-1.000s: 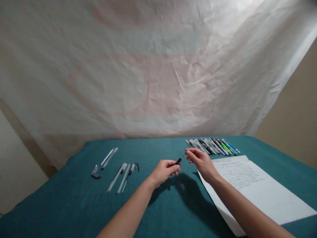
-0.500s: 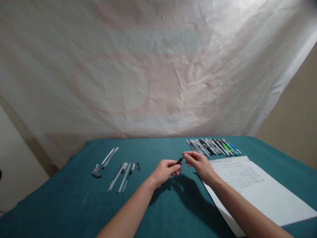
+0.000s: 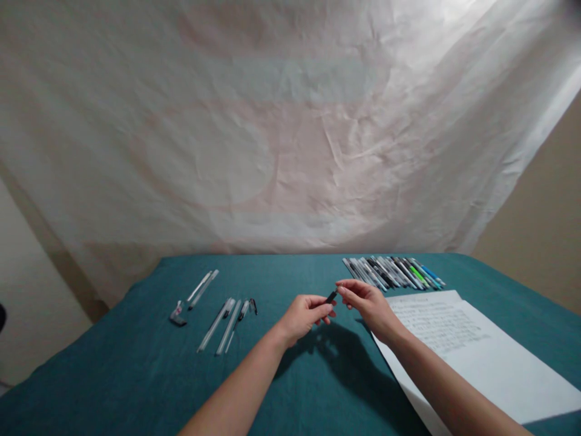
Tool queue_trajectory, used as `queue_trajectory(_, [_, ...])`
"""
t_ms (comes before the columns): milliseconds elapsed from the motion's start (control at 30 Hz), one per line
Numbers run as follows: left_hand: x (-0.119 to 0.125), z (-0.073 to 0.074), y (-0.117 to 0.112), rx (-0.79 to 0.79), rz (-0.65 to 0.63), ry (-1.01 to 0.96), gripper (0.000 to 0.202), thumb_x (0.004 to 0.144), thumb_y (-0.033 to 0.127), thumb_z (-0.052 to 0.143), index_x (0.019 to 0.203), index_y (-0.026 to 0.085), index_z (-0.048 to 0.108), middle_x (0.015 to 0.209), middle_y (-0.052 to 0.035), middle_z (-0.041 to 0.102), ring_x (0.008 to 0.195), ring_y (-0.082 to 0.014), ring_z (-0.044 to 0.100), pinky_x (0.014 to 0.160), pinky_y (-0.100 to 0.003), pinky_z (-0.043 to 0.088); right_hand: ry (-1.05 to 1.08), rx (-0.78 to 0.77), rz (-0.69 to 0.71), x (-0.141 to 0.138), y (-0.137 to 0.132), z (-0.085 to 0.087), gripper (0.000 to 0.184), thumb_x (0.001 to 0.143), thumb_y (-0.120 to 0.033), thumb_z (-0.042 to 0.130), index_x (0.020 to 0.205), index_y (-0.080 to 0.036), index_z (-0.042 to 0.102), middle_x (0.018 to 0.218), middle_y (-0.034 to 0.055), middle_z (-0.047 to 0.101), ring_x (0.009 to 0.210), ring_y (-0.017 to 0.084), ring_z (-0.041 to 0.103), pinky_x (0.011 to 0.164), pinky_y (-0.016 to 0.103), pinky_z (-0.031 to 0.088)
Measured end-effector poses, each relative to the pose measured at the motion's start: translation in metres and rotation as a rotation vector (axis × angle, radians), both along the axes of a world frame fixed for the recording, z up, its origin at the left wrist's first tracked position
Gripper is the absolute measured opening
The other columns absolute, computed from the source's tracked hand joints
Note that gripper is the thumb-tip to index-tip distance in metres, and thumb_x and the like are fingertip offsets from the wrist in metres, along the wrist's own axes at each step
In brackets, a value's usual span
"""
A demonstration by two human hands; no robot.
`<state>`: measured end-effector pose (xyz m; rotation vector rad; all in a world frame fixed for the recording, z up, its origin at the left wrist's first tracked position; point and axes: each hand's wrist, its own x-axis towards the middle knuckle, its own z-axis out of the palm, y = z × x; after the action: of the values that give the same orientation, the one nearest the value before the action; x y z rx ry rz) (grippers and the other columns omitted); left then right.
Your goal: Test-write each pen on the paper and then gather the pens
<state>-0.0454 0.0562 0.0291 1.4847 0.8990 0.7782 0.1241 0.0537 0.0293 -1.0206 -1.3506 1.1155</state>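
My left hand (image 3: 307, 316) is closed round a short black pen part (image 3: 331, 297), holding it tilted above the table. At its upper end, the thumb and fingers of my right hand (image 3: 361, 299) pinch the small tip; whether that tip is a separate piece I cannot tell. To the left lie clear pen barrels (image 3: 228, 327), a pen cap (image 3: 227, 311), a thin refill (image 3: 230, 341) and a small black clip-like piece (image 3: 253, 306). Farther left are two slim pens or tubes (image 3: 203, 288) beside a small clear-and-dark object (image 3: 178, 314).
A row of many pens (image 3: 393, 272), mostly clear and black with green and blue ones, lies at the back right. Sheets of handwritten paper (image 3: 490, 369) lie under and beside my right forearm. A green cloth (image 3: 136, 363) covers the table; a pale sheet (image 3: 290, 133) hangs behind.
Both hands keep nearly the same pose on the black pen part. The view has shifted slightly; the things on the table have not moved.
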Motion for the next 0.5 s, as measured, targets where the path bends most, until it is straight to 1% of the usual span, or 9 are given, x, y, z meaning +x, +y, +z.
queue_trajectory(267, [-0.0008, -0.0031, 0.0012, 0.003, -0.011, -0.012, 0.037, 0.069, 0.045, 0.057, 0.08, 0.011, 0.066, 0.069, -0.0041, 0.06, 0.054, -0.0078, 0.047, 0.051, -0.02, 0.03, -0.032, -0.005, 0.039, -0.001, 0.0005, 0.002, 0.034, 0.069, -0.045, 0.06, 0.085, -0.015, 0.062, 0.066, 0.0008, 0.058, 0.057, 0.011, 0.049, 0.052, 0.022, 0.039])
queue_trajectory(433, [0.0016, -0.003, -0.0005, 0.082, -0.008, -0.021, 0.037, 0.071, 0.044, 0.056, 0.083, 0.01, 0.066, 0.069, -0.0042, 0.06, 0.055, -0.0085, 0.047, 0.052, -0.021, 0.03, -0.02, -0.01, -0.002, -0.0038, 0.0007, -0.0012, 0.03, 0.067, -0.045, 0.062, 0.072, -0.016, 0.057, 0.059, -0.0019, 0.055, 0.052, 0.009, 0.047, 0.051, 0.021, 0.038])
queue_trajectory(500, [0.0028, -0.0043, -0.0003, 0.088, -0.004, -0.037, 0.039, 0.071, 0.044, 0.056, 0.089, 0.01, 0.066, 0.07, -0.0043, 0.06, 0.055, -0.0085, 0.047, 0.052, -0.021, 0.03, -0.001, -0.023, -0.01, -0.0046, 0.0002, -0.0021, 0.031, 0.067, -0.046, 0.062, 0.07, -0.017, 0.055, 0.058, -0.002, 0.055, 0.053, 0.01, 0.049, 0.051, 0.022, 0.039])
